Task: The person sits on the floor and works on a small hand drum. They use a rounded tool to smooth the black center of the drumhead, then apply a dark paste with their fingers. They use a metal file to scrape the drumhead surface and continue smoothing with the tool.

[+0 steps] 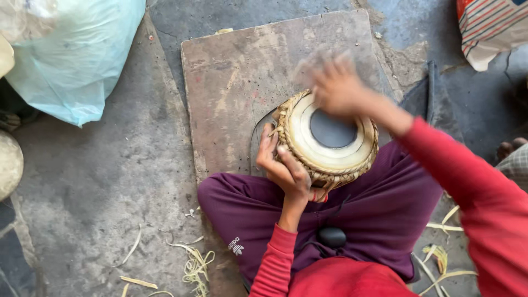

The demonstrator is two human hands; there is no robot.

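A small round drum (328, 144) rests on my lap, with a cream skin, a black circle in the middle and a braided leather rim. My left hand (281, 165) grips its left rim, fingers over the braid. My right hand (336, 83) hovers at the drum's far edge, blurred by motion, fingers spread and holding nothing I can see. I sit cross-legged in purple trousers and red sleeves.
A worn wooden board (242, 82) lies on the concrete floor under the drum. A pale blue plastic bag (71, 55) sits far left, a striped sack (489, 27) far right. Pale leather shavings (195, 267) litter the floor near my knees.
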